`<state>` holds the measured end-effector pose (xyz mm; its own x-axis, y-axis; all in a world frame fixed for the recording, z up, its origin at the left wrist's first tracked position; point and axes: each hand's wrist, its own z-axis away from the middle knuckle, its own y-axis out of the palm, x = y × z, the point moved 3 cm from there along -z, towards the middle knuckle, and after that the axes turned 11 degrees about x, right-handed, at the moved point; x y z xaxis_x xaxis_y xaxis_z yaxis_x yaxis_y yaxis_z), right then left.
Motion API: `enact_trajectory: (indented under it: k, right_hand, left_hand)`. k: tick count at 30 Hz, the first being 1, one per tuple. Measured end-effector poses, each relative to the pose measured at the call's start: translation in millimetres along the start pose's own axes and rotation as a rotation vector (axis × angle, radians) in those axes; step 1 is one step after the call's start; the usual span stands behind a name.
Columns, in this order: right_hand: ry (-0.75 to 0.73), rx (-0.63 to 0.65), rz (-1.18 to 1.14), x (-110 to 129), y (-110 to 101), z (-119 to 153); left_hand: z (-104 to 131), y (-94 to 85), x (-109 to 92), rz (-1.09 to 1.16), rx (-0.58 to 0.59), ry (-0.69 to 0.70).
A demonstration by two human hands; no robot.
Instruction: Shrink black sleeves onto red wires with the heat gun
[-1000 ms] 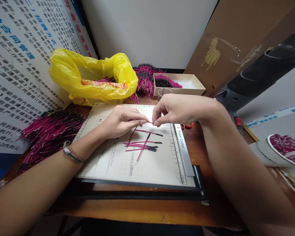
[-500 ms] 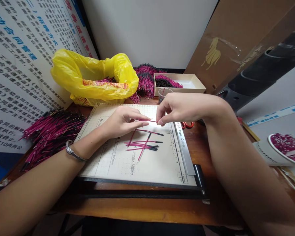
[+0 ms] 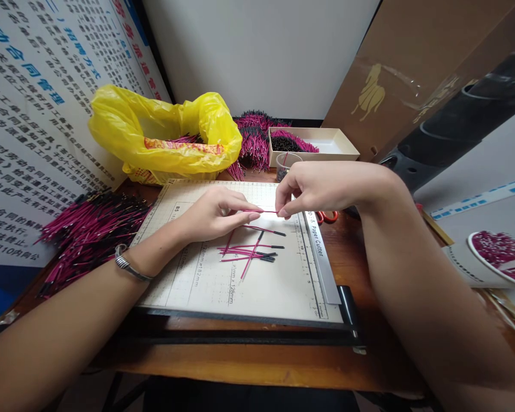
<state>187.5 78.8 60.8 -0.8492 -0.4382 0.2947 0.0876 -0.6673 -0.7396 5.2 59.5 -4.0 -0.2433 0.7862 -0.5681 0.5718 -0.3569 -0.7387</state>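
Between my two hands stretches a thin magenta wire [image 3: 269,212], roughly level above the board. My left hand [image 3: 218,214] pinches one end of it between thumb and fingers. At the other end, the fingertips of my right hand [image 3: 302,189] are closed on the wire; what tip they cover is hidden. Below both hands lies a white paper cutter board [image 3: 206,286] with printed grid lines. Several loose magenta wires [image 3: 240,250] with black sleeves at one end lie crossed on it, just under my left hand.
A yellow plastic bag [image 3: 124,137] stands behind the board, beside heaped wires [image 3: 255,146] and a shallow box [image 3: 339,146]. A clear cup [image 3: 283,163] is behind my right hand. Red-handled scissors [image 3: 328,217] lie right. More wires [image 3: 94,234] pile at left; a white cup [image 3: 476,266] sits far right.
My right hand has shifted slightly to the right, and a little more of the wire shows between the hands. My left hand has barely moved.
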Motion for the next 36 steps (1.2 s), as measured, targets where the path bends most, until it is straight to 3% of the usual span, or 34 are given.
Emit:
enact_trajectory:
  k: [16, 27, 36]
  right_hand:
    - [0.006, 0.016, -0.006, 0.7, 0.8, -0.2]
    - [-0.007, 0.011, -0.002, -0.6, 0.9, -2.6]
    - [0.024, 0.02, 0.01, -2.9, -0.4, 0.5]
  left_hand:
    - [-0.2, 1.4, -0.4, -0.114, 0.049, 0.092]
    - [-1.4, 0.0, -2.6, -0.136, 0.081, 0.099]
    - [3.2, 1.8, 2.2, -0.293, 0.061, 0.049]
